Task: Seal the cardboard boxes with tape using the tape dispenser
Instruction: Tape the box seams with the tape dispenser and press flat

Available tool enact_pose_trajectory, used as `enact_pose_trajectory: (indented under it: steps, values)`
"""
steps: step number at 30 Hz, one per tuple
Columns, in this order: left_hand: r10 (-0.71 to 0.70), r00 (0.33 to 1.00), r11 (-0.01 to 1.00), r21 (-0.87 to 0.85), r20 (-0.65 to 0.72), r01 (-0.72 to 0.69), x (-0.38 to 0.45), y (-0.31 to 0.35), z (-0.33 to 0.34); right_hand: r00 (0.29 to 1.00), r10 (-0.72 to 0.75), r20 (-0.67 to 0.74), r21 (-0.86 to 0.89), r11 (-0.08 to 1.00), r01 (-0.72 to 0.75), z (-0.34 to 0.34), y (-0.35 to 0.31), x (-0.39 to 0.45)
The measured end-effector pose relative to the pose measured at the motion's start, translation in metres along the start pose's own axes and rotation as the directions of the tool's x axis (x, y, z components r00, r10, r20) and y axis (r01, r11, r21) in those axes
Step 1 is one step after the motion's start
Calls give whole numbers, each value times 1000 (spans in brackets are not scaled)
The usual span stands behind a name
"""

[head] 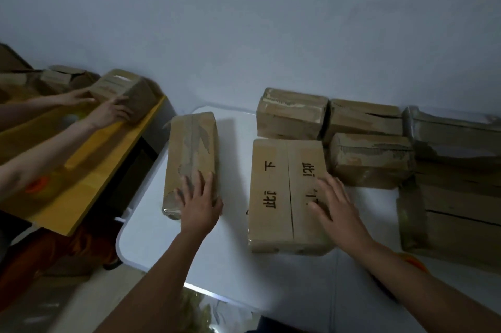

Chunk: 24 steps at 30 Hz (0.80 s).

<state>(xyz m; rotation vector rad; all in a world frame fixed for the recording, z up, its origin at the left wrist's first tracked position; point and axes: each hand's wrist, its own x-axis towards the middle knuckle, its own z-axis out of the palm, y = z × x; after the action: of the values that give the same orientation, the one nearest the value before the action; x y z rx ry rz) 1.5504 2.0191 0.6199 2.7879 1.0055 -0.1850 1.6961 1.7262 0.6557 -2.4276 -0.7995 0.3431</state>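
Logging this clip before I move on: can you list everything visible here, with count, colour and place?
Taped box: one, brown, left part of the white table, under the left hand.
Printed box: one, brown with black characters, table centre, seam not taped on top.
Stacked boxes: three, brown, taped, behind the printed box.
Large boxes: at least two, brown, taped, far right.
White table: one, centre.
Yellow bench: one, left.
Other person's box: one, brown, held over the bench by another person's hands.
Tape dispenser: none in view.
Left hand: flat on the taped box.
Right hand: fingers spread on the printed box.
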Motion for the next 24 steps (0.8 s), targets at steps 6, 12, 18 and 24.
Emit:
enact_pose_trajectory:
  steps: [6, 12, 18, 24]
  values:
    - [122, 992, 989, 84, 36, -124, 58, -5, -35, 960, 258, 107, 389, 878, -279, -15, 0, 7]
    - [84, 992, 993, 77, 91, -91, 100, 13, -53, 903, 380, 199, 509, 747, -427, -20, -2, 16]
    - [317, 946, 933, -159, -66, -323, 64, 65, -54, 881, 312, 356, 556, 687, -468, -7, -9, 22]
    - [388, 920, 911, -173, 56, -374, -16, 95, -31, 813, 117, 571, 543, 689, -480, 19, -34, 20]
